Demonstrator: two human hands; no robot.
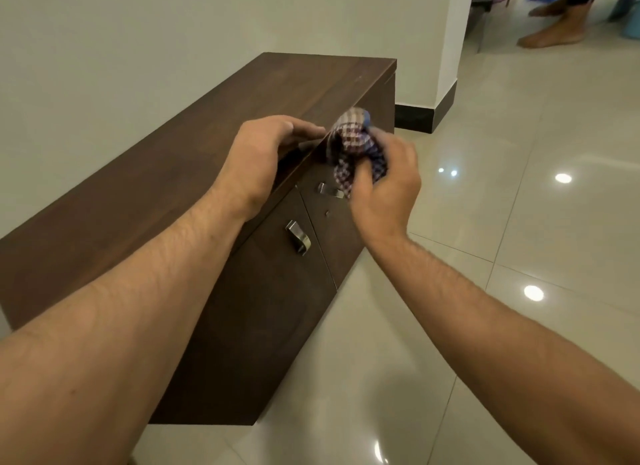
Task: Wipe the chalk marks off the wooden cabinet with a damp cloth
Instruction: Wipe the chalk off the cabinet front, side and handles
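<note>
Glossy cream tiled floor point(519, 222): extends in front of the cabinet and beyond its far end, with ceiling lights reflected in it.

Plain pale wall point(138, 48): directly behind the cabinet.

Long, low, dark brown wooden cabinet point(173, 173): stands on the floor with its back to the wall and its doors closed.

Left hand point(263, 159): rests on the cabinet's top at the front edge. The fingers lie nearly straight along the top and hold nothing.

Right hand point(388, 184): in front of the cabinet's upper front edge, motion-blurred, with the fingers curled tight round the cloth.

Another person's bare feet point(554, 31): on the floor, well beyond the cabinet's far end.

Bunched red, white and blue checked cloth point(353, 142): at the cabinet's upper front edge, just beyond the left fingertips. Contact with the wood cannot be confirmed.

Two curved metal door handles point(298, 237): on the cabinet front, the farther one directly below the cloth.
</note>
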